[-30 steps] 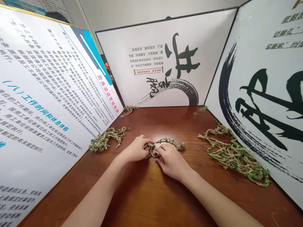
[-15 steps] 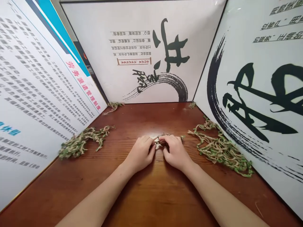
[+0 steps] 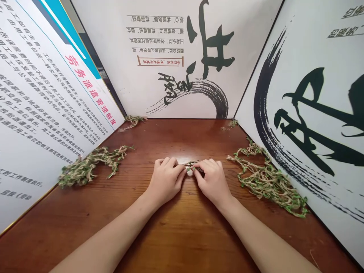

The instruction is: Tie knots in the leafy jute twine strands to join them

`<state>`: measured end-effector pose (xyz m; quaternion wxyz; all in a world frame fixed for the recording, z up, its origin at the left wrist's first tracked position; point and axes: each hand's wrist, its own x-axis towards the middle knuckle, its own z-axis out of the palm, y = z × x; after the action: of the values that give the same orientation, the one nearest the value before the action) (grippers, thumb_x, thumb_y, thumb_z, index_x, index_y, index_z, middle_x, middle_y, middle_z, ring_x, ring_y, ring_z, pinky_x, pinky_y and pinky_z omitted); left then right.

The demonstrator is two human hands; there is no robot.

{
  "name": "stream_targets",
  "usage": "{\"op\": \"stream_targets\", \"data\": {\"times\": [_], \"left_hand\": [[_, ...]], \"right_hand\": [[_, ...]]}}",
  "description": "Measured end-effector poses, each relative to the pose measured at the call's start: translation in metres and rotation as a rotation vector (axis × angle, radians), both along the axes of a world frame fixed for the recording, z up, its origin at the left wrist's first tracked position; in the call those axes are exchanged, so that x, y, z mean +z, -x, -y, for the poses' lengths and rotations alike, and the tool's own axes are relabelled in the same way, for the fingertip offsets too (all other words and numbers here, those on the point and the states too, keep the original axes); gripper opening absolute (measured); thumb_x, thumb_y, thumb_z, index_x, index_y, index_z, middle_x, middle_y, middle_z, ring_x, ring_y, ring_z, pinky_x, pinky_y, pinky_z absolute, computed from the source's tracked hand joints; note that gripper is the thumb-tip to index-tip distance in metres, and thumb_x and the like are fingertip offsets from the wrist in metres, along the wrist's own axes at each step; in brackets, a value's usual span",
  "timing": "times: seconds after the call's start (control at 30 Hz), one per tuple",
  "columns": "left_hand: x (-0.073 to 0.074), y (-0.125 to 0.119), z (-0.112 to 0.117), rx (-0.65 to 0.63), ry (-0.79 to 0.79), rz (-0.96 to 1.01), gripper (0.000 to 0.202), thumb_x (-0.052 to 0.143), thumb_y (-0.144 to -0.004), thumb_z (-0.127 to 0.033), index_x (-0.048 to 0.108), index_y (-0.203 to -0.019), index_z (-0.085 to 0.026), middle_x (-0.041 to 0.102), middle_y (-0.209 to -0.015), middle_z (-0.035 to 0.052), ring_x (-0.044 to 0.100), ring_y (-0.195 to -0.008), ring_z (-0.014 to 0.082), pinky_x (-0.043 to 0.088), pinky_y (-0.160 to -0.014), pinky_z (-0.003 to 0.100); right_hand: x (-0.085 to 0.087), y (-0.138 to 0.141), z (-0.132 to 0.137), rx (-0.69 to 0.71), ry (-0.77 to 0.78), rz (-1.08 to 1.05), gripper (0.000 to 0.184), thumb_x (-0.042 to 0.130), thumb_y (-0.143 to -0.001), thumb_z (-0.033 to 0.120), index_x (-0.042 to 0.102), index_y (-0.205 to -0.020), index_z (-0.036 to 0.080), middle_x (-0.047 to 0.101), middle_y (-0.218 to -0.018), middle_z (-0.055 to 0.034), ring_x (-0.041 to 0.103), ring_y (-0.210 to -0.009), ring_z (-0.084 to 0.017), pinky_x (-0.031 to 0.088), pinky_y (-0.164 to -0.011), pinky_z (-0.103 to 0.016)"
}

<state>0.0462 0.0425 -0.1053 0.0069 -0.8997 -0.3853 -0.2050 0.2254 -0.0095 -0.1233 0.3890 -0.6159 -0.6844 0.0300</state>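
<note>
While the left hand (image 3: 165, 181) and right hand (image 3: 212, 181) pinch narrowly on a short strand of leafy jute twine (image 3: 190, 167), it sits mid-way along the wooden surface (image 3: 159, 235), with loose twine heaps (image 3: 269, 184) to left and right.

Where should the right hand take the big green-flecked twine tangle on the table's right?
Probably by the loose strand end pointing left at its top, with the right hand coming from the left over the wooden tabletop. The tangle lies against the right-hand board, which blocks that side; this end sticks out freely.
</note>
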Motion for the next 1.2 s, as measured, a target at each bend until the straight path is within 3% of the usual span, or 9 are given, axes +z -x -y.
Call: {"op": "stream_targets", "data": {"times": [0.1, 0.17, 0.27, 0.37, 0.47, 0.57, 0.77, 1.03, 1.2], "left_hand": [[-0.002, -0.001, 0.000, -0.029, -0.080, 0.028, 0.021, 0.048, -0.098, -0.015, 0.067, -0.092, -0.021, 0.072, -0.111, 0.0086, 0.064, -0.106, 0.0248, 0.035, -0.109, 0.049], [-0.005, -0.001, 0.000, -0.053, -0.111, 0.031, 0.021, 0.048, -0.095, -0.009, 0.065, -0.092, -0.020, 0.073, -0.104, 0.0074, 0.065, -0.101, 0.0236, 0.034, -0.112, 0.049], [-0.010, 0.000, -0.001, -0.076, -0.087, 0.047, 0.026, 0.044, -0.092, -0.004, 0.065, -0.096, -0.018, 0.069, -0.087, 0.0059, 0.063, -0.083, 0.0216, 0.048, -0.092, 0.040], [-0.013, 0.001, -0.002, -0.112, -0.058, 0.131, 0.034, 0.041, -0.090, -0.001, 0.064, -0.110, -0.017, 0.065, -0.090, 0.0071, 0.061, -0.078, 0.0197, 0.050, -0.073, 0.030], [-0.013, 0.000, -0.003, -0.103, -0.041, 0.153, 0.032, 0.040, -0.094, -0.005, 0.062, -0.113, -0.016, 0.065, -0.090, 0.0068, 0.062, -0.077, 0.0190, 0.050, -0.071, 0.029], [-0.011, -0.001, -0.001, 0.006, -0.030, 0.090, 0.024, 0.041, -0.100, -0.015, 0.063, -0.095, -0.017, 0.066, -0.083, 0.0056, 0.064, -0.072, 0.0201, 0.046, -0.065, 0.031], [-0.008, -0.001, 0.005, 0.180, -0.058, 0.040, 0.032, 0.050, -0.100, -0.031, 0.055, -0.071, -0.020, 0.064, -0.062, 0.0022, 0.060, -0.056, 0.0193, 0.029, -0.053, 0.031], [-0.001, 0.003, 0.009, -0.206, 0.104, 0.299, 0.026, 0.043, -0.104, -0.027, 0.058, -0.084, -0.019, 0.064, -0.067, -0.0011, 0.057, -0.057, 0.0131, 0.041, -0.059, 0.026], [-0.003, 0.001, 0.006, -0.330, 0.075, 0.353, 0.017, 0.047, -0.102, -0.017, 0.063, -0.108, -0.018, 0.072, -0.084, 0.0015, 0.065, -0.069, 0.0136, 0.048, -0.066, 0.025]], "right_hand": [[-0.001, 0.001, 0.000, 0.039, -0.061, -0.004, 0.015, 0.059, -0.091, 0.010, 0.070, -0.089, 0.019, 0.077, -0.101, -0.0090, 0.066, -0.097, -0.027, 0.043, -0.087, -0.040], [-0.002, 0.003, 0.000, 0.066, -0.091, -0.003, 0.022, 0.053, -0.091, 0.007, 0.071, -0.099, 0.018, 0.078, -0.106, -0.0106, 0.067, -0.099, -0.028, 0.047, -0.088, -0.042], [0.000, 0.005, 0.001, 0.127, -0.087, -0.025, 0.039, 0.046, -0.090, 0.003, 0.065, -0.122, 0.016, 0.076, -0.110, -0.0117, 0.069, -0.100, -0.027, 0.051, -0.091, -0.042], [0.003, 0.008, 0.003, 0.211, -0.095, -0.106, 0.046, 0.043, -0.090, 0.002, 0.055, -0.132, 0.017, 0.071, -0.121, -0.0132, 0.068, -0.110, -0.024, 0.054, -0.096, -0.040], [0.006, 0.009, 0.004, 0.208, -0.107, -0.172, 0.037, 0.045, -0.090, 0.006, 0.053, -0.124, 0.018, 0.071, -0.110, -0.0115, 0.070, -0.098, -0.023, 0.056, -0.086, -0.036], [0.005, 0.008, 0.003, 0.171, -0.089, -0.192, 0.024, 0.050, -0.089, 0.009, 0.055, -0.110, 0.019, 0.070, -0.097, -0.0083, 0.069, -0.088, -0.022, 0.055, -0.079, -0.033], [0.001, 0.007, -0.002, 0.042, -0.065, -0.206, 0.009, 0.054, -0.092, 0.013, 0.058, -0.090, 0.021, 0.069, -0.083, -0.0037, 0.066, -0.075, -0.020, 0.049, -0.071, -0.029], [0.000, 0.007, -0.002, 0.030, -0.064, -0.218, 0.008, 0.059, -0.094, 0.017, 0.062, -0.088, 0.020, 0.070, -0.080, -0.0025, 0.065, -0.071, -0.018, 0.045, -0.068, -0.028], [-0.001, 0.006, -0.002, 0.074, -0.089, -0.186, 0.009, 0.057, -0.094, 0.014, 0.064, -0.090, 0.019, 0.071, -0.085, -0.0054, 0.066, -0.078, -0.020, 0.047, -0.072, -0.029]]}}
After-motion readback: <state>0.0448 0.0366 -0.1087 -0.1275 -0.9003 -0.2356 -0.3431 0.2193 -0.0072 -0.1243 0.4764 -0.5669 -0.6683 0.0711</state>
